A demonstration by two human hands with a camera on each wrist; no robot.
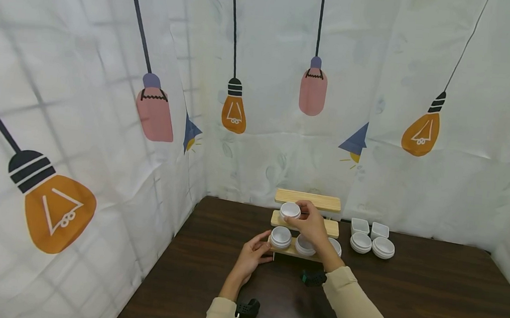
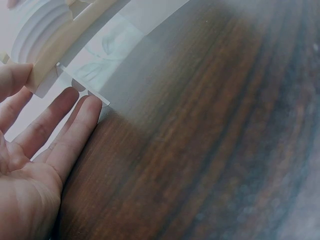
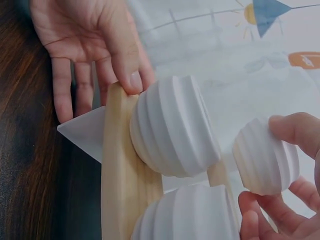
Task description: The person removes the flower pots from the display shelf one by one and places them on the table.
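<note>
In the head view, a three-tier wooden stand (image 1: 307, 200) rises near the back of the table. My right hand (image 1: 315, 229) pinches a white ribbed bowl (image 3: 265, 159) between thumb and fingers at the left end of the middle tier. On the lowest tier sit three more white bowls, the left one (image 1: 281, 237) nearest my left hand (image 1: 248, 259). That hand grips the left end of the lowest plank (image 3: 117, 165), thumb against the wood, other fingers extended by the clear side support (image 3: 86, 131). My right forearm partly covers the rightmost bowl (image 1: 335, 246).
To the right of the stand, two square white dishes (image 1: 359, 226) stand behind two round white bowls (image 1: 383, 248). The dark wood table (image 1: 442, 288) meets a white curtain (image 1: 254, 164) printed with lamps at the back and left.
</note>
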